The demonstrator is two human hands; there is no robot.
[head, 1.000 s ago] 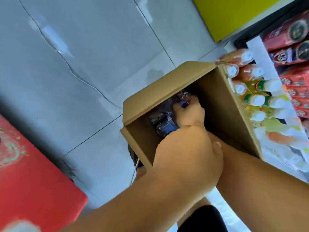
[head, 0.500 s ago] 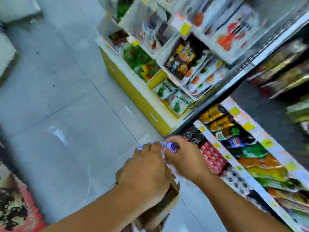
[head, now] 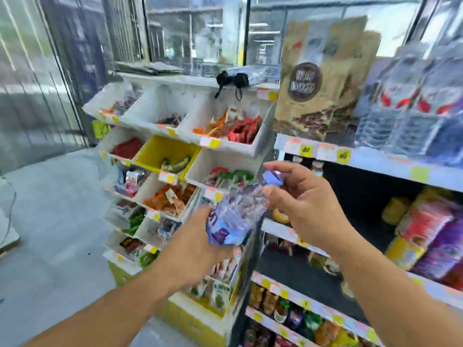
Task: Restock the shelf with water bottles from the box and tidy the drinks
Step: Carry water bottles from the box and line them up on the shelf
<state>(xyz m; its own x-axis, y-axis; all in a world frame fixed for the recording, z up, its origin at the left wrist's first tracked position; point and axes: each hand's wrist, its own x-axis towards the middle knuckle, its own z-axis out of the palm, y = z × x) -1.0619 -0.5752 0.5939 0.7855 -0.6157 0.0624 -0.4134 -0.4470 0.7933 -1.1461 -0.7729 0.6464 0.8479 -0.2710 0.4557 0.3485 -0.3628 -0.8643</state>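
A clear water bottle with a purple label and a blue cap is tilted in front of me, cap pointing up and right. My left hand grips its lower body at the label. My right hand is closed on its neck and cap. Several water bottles with red marks stand on the top shelf at the upper right, blurred. The box is out of view.
A rack of white and yellow bins filled with snack packets stands left of the bottle. The shelves at right hold a brown bag, colourful packs and drinks on lower rows. Grey floor spreads out to the left.
My view has swung up from the box on the floor to the shelves. Both hands have lifted one bottle out of the box and raised it to shelf height.
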